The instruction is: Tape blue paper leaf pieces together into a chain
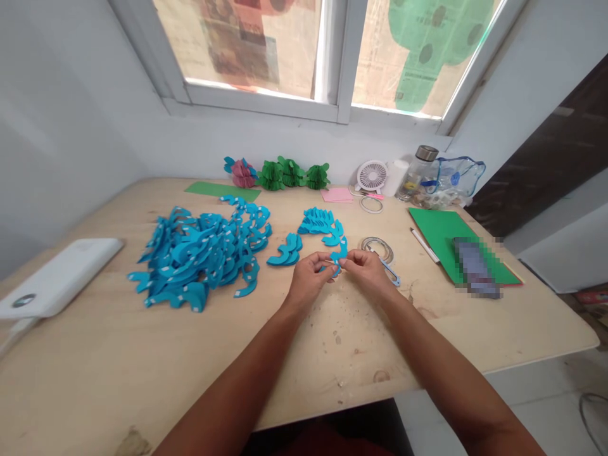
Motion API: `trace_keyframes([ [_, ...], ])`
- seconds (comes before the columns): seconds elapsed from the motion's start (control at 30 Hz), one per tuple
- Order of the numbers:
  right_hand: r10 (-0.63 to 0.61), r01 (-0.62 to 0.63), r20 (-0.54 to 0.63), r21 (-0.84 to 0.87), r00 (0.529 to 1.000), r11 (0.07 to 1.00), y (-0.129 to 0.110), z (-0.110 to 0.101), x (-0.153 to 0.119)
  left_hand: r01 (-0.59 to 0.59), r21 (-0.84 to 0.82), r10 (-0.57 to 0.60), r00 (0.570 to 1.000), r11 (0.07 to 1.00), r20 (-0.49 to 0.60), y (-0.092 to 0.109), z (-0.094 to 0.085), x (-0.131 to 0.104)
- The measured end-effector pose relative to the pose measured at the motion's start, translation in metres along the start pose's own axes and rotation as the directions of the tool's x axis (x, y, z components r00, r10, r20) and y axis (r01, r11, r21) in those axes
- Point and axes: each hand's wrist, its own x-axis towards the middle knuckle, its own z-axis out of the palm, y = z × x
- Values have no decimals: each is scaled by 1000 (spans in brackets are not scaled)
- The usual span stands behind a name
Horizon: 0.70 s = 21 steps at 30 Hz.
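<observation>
Just right of the frame's centre, the fingers of the left hand [311, 275] and right hand [365, 271] pinch a blue piece [343, 249] between them, probably to steady thin paper. A blue pile [202, 253] spreads left of centre, seemingly kept within reach. Tape [390, 252] and a blue tool [392, 274] crowd the right hand; the surface [118, 373] lies bare at lower left, its near edge beneath both forearms [266, 342].

- what's the brightest part there?
- the window [344, 57]: pale frame, printed sheets [251, 44] covering both panes.
- and around it?
- white walls [57, 95], a pale wooden surface [332, 361] below, light tiled floor [441, 418] at lower right.
</observation>
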Motion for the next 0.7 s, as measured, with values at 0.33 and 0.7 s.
trace_keyframes([
  [0.33, -24, 22, -59, -43, 998, 999, -2, -11, 4, 58, 57, -60, 997, 997, 38, 2, -1, -1],
  [0.7, -214, -148, -345, -774, 914, 616, 12, -66, 13, 103, 30, -101, 994, 994, -51, 1, -1, 1],
])
